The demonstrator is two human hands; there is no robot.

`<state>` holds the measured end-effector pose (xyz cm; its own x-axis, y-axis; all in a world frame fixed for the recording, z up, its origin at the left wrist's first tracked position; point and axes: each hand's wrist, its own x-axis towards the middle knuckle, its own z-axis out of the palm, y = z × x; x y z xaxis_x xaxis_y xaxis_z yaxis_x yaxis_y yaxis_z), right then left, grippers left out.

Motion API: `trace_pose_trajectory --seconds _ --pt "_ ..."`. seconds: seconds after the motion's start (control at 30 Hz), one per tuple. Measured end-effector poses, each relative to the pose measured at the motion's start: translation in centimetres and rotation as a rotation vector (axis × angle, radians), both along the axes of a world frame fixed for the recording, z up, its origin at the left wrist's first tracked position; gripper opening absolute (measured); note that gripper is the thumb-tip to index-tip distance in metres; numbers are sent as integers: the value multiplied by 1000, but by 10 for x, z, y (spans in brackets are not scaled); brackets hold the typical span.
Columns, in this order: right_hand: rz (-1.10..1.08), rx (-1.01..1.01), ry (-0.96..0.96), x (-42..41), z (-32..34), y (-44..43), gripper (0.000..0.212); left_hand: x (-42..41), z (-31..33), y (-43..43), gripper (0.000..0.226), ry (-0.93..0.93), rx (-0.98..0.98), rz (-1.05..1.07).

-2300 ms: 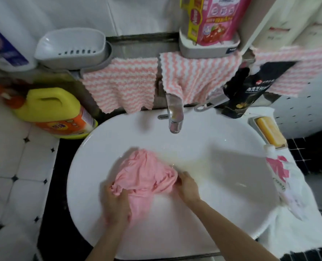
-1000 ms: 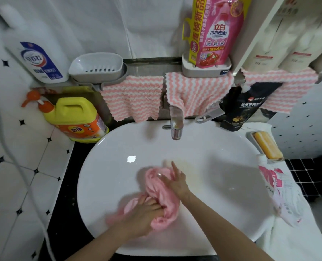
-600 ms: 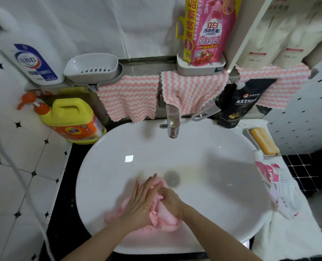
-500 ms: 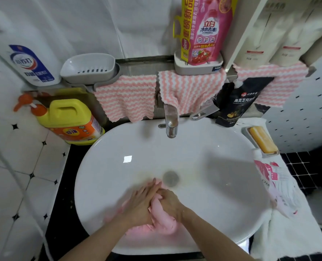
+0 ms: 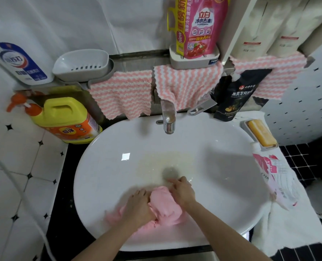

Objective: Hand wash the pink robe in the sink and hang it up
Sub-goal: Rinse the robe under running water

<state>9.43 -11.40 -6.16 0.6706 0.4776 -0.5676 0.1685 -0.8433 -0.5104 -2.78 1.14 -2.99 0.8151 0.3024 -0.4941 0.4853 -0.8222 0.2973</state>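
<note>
Left hand (image 5: 140, 206) was fisted, fingers clamped on the left side of the bunched pink robe (image 5: 164, 205), which lay at the near side of the sink (image 5: 107, 147), short of the drain (image 5: 169, 172). Right hand (image 5: 182, 191) pressed its right edge, fingers curled together over the cloth. Judged step: scrubbing; next move likely calls for a rinse under the faucet (image 5: 168, 119), not running.

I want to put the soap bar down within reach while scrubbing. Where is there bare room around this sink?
Bare: the far and right basin of the sink, between faucet and drain. Crowded: the right side holds the soap dish and refill pouch; the yellow jug fills the left corner. Both hands work the pink robe at the near edge.
</note>
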Motion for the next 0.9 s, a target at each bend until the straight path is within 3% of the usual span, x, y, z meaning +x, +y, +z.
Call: trace_pose_trajectory --seconds 0.17,0.3,0.37,0.43,0.5,0.6,0.73,0.9 --pt "46 -145 3 7 -10 26 37 -16 -8 0 64 -209 167 -106" --pt "-117 -73 25 14 6 20 31 -14 -12 1 86 -148 89 -59" --pt "-85 69 63 6 17 11 53 -13 -12 1 81 -159 51 -27" --pt "28 176 145 -16 26 6 60 -13 -8 1 90 -111 0 -13" --pt "190 115 149 -41 28 3 66 -12 -10 2 100 -77 -3 -61" --pt "213 24 39 -56 27 -1 87 -13 -15 4 94 -7 -14 -120" --pt "175 -1 52 -54 23 -3 66 -14 -9 1 88 72 -52 1" --pt "121 -4 85 -56 29 2 62 -11 -10 0 93 117 -68 93"
